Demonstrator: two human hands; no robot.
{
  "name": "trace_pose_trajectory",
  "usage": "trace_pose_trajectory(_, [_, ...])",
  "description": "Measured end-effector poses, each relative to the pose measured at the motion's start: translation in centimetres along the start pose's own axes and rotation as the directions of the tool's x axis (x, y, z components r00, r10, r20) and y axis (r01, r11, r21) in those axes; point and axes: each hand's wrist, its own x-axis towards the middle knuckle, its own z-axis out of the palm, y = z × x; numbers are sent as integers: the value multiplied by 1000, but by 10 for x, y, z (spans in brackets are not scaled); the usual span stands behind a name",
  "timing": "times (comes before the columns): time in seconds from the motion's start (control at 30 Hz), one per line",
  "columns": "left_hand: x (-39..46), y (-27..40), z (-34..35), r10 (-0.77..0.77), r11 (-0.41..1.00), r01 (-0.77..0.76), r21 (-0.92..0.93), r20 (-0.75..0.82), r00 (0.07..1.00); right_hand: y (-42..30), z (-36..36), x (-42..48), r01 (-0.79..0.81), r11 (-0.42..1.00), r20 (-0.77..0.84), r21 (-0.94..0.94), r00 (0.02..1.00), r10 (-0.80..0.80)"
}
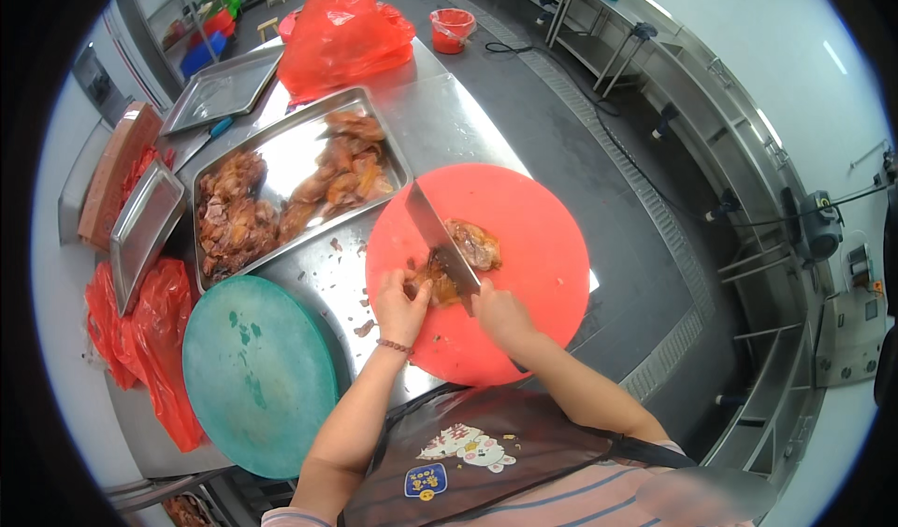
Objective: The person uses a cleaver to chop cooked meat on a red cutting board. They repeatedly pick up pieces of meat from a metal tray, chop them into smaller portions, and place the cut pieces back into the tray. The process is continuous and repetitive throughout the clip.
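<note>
On a round red cutting board [540, 246], my right hand [501, 315] grips the handle of a broad cleaver [438, 229]. Its blade stands between two pieces of cooked meat. The browned piece on the right [475, 244] lies against the far side of the blade. My left hand [403, 307] pinches the nearer, darker piece [442, 287] with thumb and fingers, close to the blade. The lower cutting edge is hidden by the meat. Up and left of the board, a steel tray [358, 97] holds a heap of dark meat pieces [235, 218] and several lighter pieces [344, 169].
A round green cutting board [259, 380] lies left of my arm. Meat scraps [364, 328] dot the steel table [449, 120]. A large red plastic bag [344, 43] stands at the far end. A blue-handled knife [210, 134] lies behind the tray, near another steel tray [224, 88].
</note>
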Motion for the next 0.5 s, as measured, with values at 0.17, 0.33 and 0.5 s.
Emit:
trace_pose_trajectory(0.17, [10, -2, -11, 23, 997, -27, 66, 60, 998, 13, -2, -13, -3, 1000, 100, -17, 995, 4])
trace_pose_trajectory(0.33, [36, 17, -16, 200, 957, -234, 173, 192, 961, 35, -6, -25, -45, 998, 47, -46, 998, 47])
trace_pose_trajectory(0.5, [65, 4, -21, -214, 977, 190, 100, 409, 887, 43, -12, -21, -50, 999, -23, 8, 998, 50])
